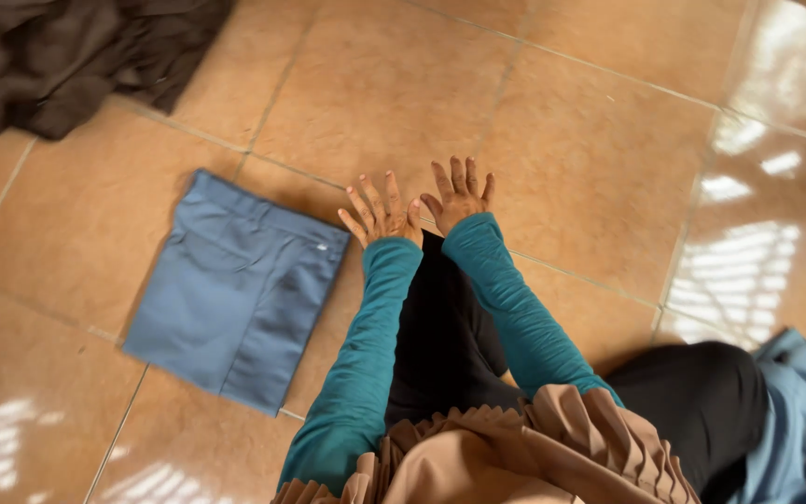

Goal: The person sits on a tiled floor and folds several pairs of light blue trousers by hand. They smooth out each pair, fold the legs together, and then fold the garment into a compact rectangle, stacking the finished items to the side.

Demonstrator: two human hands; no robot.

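1. Head view, my hands: my left hand (380,213) and my right hand (459,194) are stretched out side by side over the floor (590,140), palms down and fingers fanned wide. Each grip is spread and holds nothing. The two hands almost touch at the thumbs, and they lie at the far end of a black garment (440,327) that runs back between my teal sleeves (515,308) toward my body.

2. Head view, the black garment: only a strip shows between my arms, so I cannot tell its full shape or whether my palms press on cloth or on bare tile. It looks soft and limp. I judge it light and easy to bunch, so a flat palm or a pinch at an edge or corner would hold it best.

3. Head view, the folded piece: just beside my left hand lies a blue folded pair of trousers (235,289), flat on the tiles in a neat rectangle. The cloth looks firmer, probably a bit heavier, and likely to come unfolded if lifted by one corner.

4. Head view, the rest: a dark brown heap of cloth (58,56) sits far left, well apart. A light blue garment (804,420) is bunched at my right.
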